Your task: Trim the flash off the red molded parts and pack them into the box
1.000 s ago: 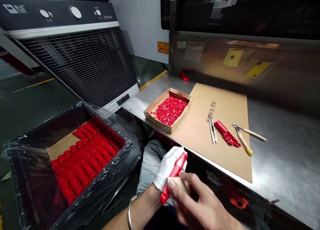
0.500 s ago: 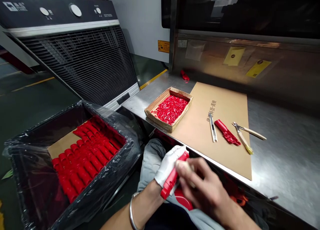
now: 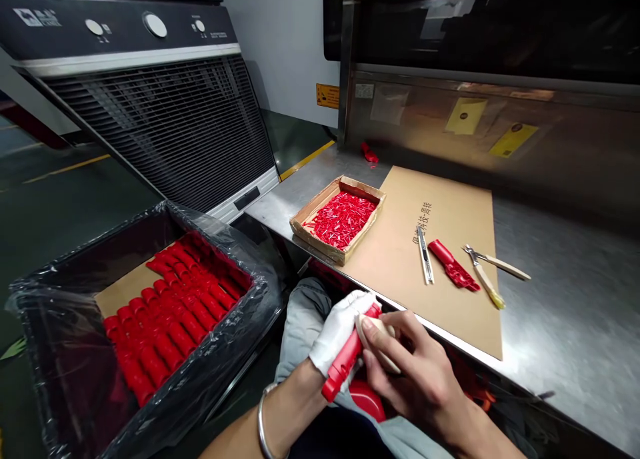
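My left hand (image 3: pixel 336 331), in a white glove, is closed around a long red plastic part (image 3: pixel 341 367), tilted above my lap. My bare right hand (image 3: pixel 423 366) pinches a cream-coloured pad (image 3: pixel 385 361) and holds it against the upper side of that part. Whether the pad is folded cloth or something firmer, I cannot tell. Fingers hide part of both things. On the cardboard sheet (image 3: pixel 450 199) beyond my hands lie a utility knife (image 3: pixel 425 256), another red plastic part (image 3: pixel 453 264) and cutting pliers (image 3: pixel 481 272).
A shallow cardboard box (image 3: pixel 320 246) of small red scraps stands at the metal table's (image 3: pixel 575 326) left edge. Left of my legs is a bin lined with black plastic (image 3: pixel 65 352), holding rows of red parts (image 3: pixel 170 306). A red piece (image 3: pixel 369 152) lies at the back.
My right hand, blurred before, now shows sharply, with the cream pad plainer to see against the red part. My left hand keeps its grip, nearly unmoved. The view has shifted slightly.
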A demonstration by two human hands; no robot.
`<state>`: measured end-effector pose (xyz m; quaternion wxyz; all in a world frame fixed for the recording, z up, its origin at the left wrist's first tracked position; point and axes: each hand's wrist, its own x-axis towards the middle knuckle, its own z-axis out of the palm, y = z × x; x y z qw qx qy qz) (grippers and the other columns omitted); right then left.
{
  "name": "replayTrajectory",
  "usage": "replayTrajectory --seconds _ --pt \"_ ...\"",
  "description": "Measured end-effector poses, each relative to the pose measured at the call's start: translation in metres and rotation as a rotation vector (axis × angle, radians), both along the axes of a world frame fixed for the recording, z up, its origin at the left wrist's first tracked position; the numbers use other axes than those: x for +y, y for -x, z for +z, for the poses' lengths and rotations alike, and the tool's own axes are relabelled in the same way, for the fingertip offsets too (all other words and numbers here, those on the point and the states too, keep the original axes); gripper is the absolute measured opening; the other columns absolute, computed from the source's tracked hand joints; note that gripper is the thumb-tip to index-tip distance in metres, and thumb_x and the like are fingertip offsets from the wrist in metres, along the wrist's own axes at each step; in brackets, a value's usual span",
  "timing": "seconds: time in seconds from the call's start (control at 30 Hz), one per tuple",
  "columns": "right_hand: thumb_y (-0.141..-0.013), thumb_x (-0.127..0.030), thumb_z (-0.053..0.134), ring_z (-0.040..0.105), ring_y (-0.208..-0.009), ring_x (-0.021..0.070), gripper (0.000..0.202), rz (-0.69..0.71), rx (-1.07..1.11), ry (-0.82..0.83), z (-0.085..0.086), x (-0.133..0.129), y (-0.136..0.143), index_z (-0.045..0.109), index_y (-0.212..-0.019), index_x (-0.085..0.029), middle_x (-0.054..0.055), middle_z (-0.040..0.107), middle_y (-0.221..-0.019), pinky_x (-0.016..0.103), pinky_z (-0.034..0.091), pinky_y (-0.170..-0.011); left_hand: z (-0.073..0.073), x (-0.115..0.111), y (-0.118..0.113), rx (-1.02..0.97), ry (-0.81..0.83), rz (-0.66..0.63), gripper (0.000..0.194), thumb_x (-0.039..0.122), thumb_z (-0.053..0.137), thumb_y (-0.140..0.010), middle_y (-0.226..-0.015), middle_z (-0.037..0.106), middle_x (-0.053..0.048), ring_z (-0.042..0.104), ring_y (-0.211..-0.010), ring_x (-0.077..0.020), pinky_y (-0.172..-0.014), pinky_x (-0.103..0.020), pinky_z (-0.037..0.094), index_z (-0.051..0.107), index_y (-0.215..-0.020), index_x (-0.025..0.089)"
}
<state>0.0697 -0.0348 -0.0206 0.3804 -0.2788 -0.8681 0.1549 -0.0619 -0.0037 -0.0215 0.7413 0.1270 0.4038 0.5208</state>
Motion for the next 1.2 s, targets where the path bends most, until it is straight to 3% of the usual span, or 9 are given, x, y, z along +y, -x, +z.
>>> replayTrajectory --seconds 0.13,0.27,0.4,0.53,0.67,0.73,0.9,1.1,1.2 --pt "-0.084 -0.009 0.062 0.048 -0.064 0.0149 0.052 0.041 0.000 -0.083 0.000 0.000 0.002 0.053 -0.135 -0.012 0.010 0.051 -0.089 0.026 0.044 -0.049 0.002 0.001 0.001 -0.008 0.044 -0.060 0.031 0.034 0.081 -0.068 -0.055 0.049 0.004 0.044 -0.046 -0.0071 -0.044 -0.020 0.031 0.055 -0.067 0.017" --pt "-0.085 -0.003 0.059 0.051 -0.070 0.0157 0.053 0.024 0.048 0.022 0.000 0.000 0.001 0.052 -0.137 -0.012 0.011 0.051 -0.092 0.026 0.048 -0.054 0.005 0.000 0.003 -0.009 0.043 -0.034 0.033 0.031 0.080 -0.068 -0.056 0.047 0.006 0.042 -0.048 -0.0051 -0.048 -0.018 0.034 0.051 -0.066 0.017" --pt "-0.083 -0.008 0.062 0.051 -0.066 0.0156 0.049 0.083 0.012 -0.072 0.006 0.000 0.002 0.056 -0.131 -0.010 0.011 0.052 -0.090 0.025 0.047 -0.050 0.006 0.000 0.005 0.022 0.035 -0.100 0.028 0.034 0.075 -0.074 -0.051 0.049 0.004 0.040 -0.041 -0.0062 -0.040 -0.019 0.026 0.054 -0.070 0.017" --pt "-0.085 -0.005 0.059 0.054 -0.072 0.0165 0.048 0.038 0.011 0.002 0.011 0.003 0.000 0.055 -0.133 -0.013 0.011 0.053 -0.092 0.026 0.050 -0.056 0.007 0.002 0.006 0.035 0.005 -0.030 0.027 0.028 0.076 -0.073 -0.056 0.049 0.006 0.043 -0.048 -0.0051 -0.048 -0.017 0.035 0.051 -0.068 0.016" --pt "-0.085 -0.012 0.062 0.050 -0.065 0.0153 0.049 0.103 -0.051 -0.097 0.009 0.002 0.000 0.054 -0.133 -0.012 0.010 0.054 -0.087 0.026 0.046 -0.050 0.010 0.002 0.008 0.051 0.019 -0.109 0.024 0.031 0.070 -0.079 -0.051 0.051 0.003 0.041 -0.043 -0.0067 -0.042 -0.019 0.028 0.054 -0.070 0.017" --pt "-0.086 -0.011 0.062 0.050 -0.066 0.0150 0.049 0.077 -0.048 -0.083 0.007 0.003 0.000 0.054 -0.134 -0.014 0.008 0.054 -0.087 0.025 0.047 -0.053 0.011 0.002 0.009 0.044 0.020 -0.090 0.024 0.029 0.071 -0.078 -0.053 0.051 0.003 0.042 -0.045 -0.0063 -0.045 -0.019 0.031 0.053 -0.069 0.017" --pt "-0.085 -0.010 0.063 0.052 -0.069 0.0166 0.050 0.084 -0.032 -0.092 0.006 0.004 0.002 0.054 -0.134 -0.010 0.012 0.054 -0.091 0.027 0.049 -0.054 0.006 0.003 0.010 0.054 0.025 -0.093 0.023 0.029 0.071 -0.078 -0.052 0.050 0.003 0.041 -0.044 -0.0066 -0.044 -0.019 0.030 0.053 -0.069 0.017" --pt "-0.086 -0.006 0.060 0.049 -0.069 0.0159 0.053 0.048 -0.021 -0.023 0.006 0.006 0.004 0.051 -0.138 -0.013 0.010 0.053 -0.090 0.027 0.047 -0.055 -0.004 0.004 0.012 0.082 0.020 -0.042 0.026 0.029 0.075 -0.073 -0.056 0.052 0.003 0.044 -0.049 -0.0070 -0.049 -0.020 0.035 0.053 -0.066 0.017" --pt "-0.085 -0.009 0.063 0.047 -0.066 0.0159 0.054 0.126 -0.030 -0.030 0.002 0.006 0.005 0.052 -0.137 -0.011 0.010 0.052 -0.087 0.027 0.044 -0.050 -0.004 0.004 0.014 0.106 0.041 -0.073 0.024 0.030 0.074 -0.076 -0.052 0.053 0.003 0.042 -0.045 -0.0070 -0.044 -0.019 0.030 0.056 -0.069 0.017"
